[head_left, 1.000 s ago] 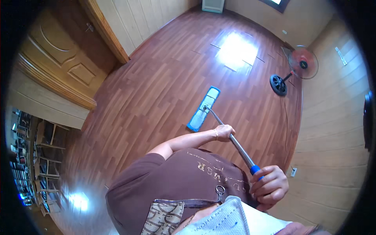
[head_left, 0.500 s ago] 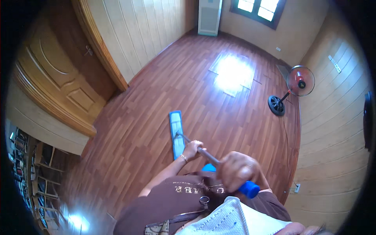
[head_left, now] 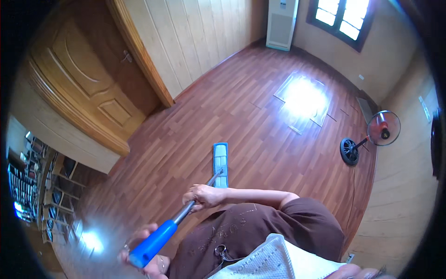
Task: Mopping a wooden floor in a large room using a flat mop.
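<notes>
Evidently mid-stroke at mopping: the flat light-blue rectangular mop head (head_left: pixel 220 163) lies on the reddish-brown wood-plank floor (head_left: pixel 260 116) just ahead of the person, its grey metal pole with a blue grip (head_left: pixel 174 222) slanting back toward the lower left. Right hand (head_left: pixel 204 196) is wrapped tight around the pole mid-shaft, arm crossing the brown shirt (head_left: pixel 260 232); left hand (head_left: pixel 146 260) is curled about the blue grip's end, partly hidden. Next move likely calls for steady downward pressure while steering the pad along the planks.

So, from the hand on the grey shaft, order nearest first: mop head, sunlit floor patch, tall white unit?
From the hand on the shaft:
1. mop head, just ahead
2. sunlit floor patch, mid-room
3. tall white unit, far wall
</notes>
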Motion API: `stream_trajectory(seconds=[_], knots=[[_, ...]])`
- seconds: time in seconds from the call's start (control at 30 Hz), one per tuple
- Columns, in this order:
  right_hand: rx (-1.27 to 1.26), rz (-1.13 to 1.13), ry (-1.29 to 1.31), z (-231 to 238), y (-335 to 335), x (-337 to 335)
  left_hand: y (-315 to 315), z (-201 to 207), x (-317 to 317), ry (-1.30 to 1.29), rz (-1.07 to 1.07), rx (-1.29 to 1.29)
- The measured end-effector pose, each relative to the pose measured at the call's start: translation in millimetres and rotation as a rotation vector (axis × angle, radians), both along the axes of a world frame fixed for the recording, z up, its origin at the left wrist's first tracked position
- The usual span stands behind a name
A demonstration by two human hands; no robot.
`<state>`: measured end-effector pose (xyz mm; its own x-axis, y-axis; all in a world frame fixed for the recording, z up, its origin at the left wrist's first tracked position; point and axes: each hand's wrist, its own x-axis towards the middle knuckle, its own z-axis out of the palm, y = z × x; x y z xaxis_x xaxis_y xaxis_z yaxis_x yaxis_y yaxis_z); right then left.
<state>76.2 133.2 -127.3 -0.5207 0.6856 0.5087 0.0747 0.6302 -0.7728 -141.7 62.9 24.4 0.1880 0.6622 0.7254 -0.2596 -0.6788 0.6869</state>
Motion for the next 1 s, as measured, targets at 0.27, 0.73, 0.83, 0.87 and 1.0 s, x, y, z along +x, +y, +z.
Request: stream_trajectory(seconds=[0.27,0.73,0.83,0.87,1.0], knots=[[-0.112,0.106,-0.311,-92.2,-5.8,-22.1,-57.3,32.6,3.7,0.227,0.488,0.336],[-0.26,-0.5,-0.392,-125.7,1.5,118.6,41.2,14.0,80.5,0.363,-0.153,0.247],[-0.323,-0.627,-0.383,-129.0,-9.3,161.6,63.6,7.2,103.0,0.448,-0.327,0.175],[-0.335,-0.659,-0.445,-130.8,-13.7,175.2,67.6,11.0,113.3,0.507,-0.342,0.139],[-0.355,-0.876,-0.293,-159.4,-45.0,222.6,93.1,-6.4,152.9,0.503,-0.543,0.058]])
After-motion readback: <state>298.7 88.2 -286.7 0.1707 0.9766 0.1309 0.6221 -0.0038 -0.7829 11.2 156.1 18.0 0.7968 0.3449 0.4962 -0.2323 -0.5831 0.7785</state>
